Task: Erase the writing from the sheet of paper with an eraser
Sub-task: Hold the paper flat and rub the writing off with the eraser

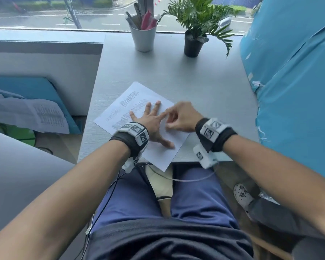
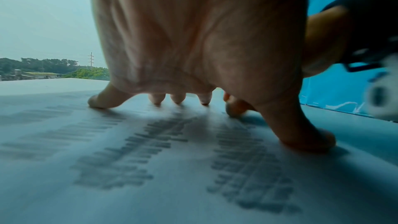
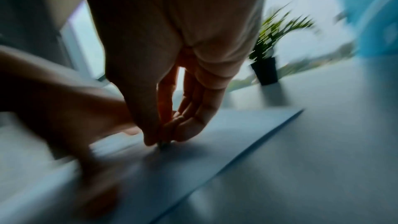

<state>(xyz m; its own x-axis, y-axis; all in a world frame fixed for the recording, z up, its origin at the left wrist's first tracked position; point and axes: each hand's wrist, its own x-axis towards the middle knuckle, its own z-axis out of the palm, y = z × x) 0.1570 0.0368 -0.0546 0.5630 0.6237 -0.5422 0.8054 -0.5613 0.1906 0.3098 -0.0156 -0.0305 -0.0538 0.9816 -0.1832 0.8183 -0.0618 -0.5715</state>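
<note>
A white sheet of paper (image 1: 158,154) with rows of grey writing lies askew on the grey table (image 1: 195,81), one corner hanging over the front edge. My left hand (image 1: 152,121) presses flat on it with fingers spread; from the left wrist its fingertips (image 2: 177,99) and thumb touch the sheet (image 2: 150,193). My right hand (image 1: 170,121) is just right of the left one, blurred. Its thumb and fingers (image 3: 159,140) pinch a small eraser (image 3: 162,144) whose tip meets the sheet (image 3: 237,125). The eraser (image 2: 233,112) also shows beside my left index finger.
A white cup (image 1: 143,37) of rolled papers and a potted plant (image 1: 193,44) stand at the table's far edge by the window. A large blue wrapped object (image 1: 298,91) borders the table's right side. Another printed sheet (image 1: 45,115) lies off to the left.
</note>
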